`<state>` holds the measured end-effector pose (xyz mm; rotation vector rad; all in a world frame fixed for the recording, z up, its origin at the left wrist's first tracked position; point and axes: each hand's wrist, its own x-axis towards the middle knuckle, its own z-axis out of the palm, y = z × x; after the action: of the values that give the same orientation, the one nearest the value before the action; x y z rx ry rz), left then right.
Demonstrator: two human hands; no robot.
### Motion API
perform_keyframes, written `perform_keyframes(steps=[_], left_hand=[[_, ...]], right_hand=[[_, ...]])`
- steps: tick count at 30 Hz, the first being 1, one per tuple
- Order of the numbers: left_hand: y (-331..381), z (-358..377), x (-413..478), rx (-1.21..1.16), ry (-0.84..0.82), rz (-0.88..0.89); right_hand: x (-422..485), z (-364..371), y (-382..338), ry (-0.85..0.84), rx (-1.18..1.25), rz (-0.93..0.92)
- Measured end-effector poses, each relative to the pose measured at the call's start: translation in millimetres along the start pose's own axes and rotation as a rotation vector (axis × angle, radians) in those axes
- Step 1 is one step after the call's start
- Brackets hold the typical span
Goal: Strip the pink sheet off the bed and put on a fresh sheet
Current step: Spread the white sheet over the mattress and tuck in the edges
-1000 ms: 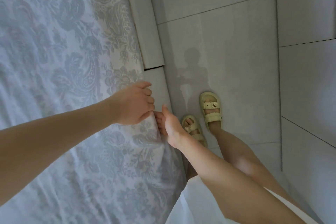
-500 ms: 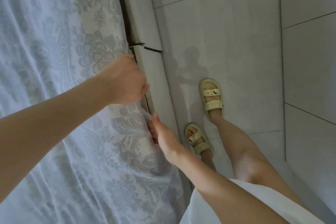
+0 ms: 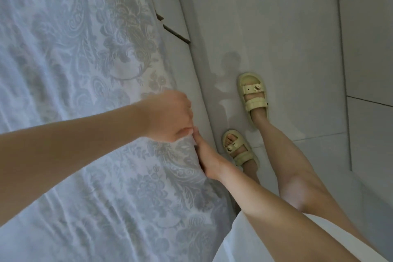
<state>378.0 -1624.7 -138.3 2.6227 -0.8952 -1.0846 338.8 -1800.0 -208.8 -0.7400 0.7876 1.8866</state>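
Your left hand point(image 3: 168, 117) grips the sheet point(image 3: 85, 53) at its side edge, fingers curled round the cloth. Your right hand point(image 3: 207, 155) touches the sheet just below (fingers hidden; grip cannot be told).

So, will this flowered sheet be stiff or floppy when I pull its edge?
Probably floppy: the sheet lies in soft wrinkles and bulges up where the left hand holds its edge. Likely light for its size too, since the cloth looks thin.
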Motion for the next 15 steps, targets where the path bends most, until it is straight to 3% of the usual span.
perform_keyframes(steps=[4,8,11,15], left_hand=[[20,22,7,0.091,-0.113,-0.079],[38,18,26,0.213,-0.290,-0.134],[44,11,30,0.225,-0.412,-0.242],[50,0,29,0.158,-0.434,-0.333]], right_hand=[[-23,-7,21,0.278,-0.257,-0.094],[-53,-14,66,0.505,-0.294,-0.517],[-56,-10,99,0.318,-0.221,-0.587],[-43,-5,106,0.174,-0.164,-0.390]])
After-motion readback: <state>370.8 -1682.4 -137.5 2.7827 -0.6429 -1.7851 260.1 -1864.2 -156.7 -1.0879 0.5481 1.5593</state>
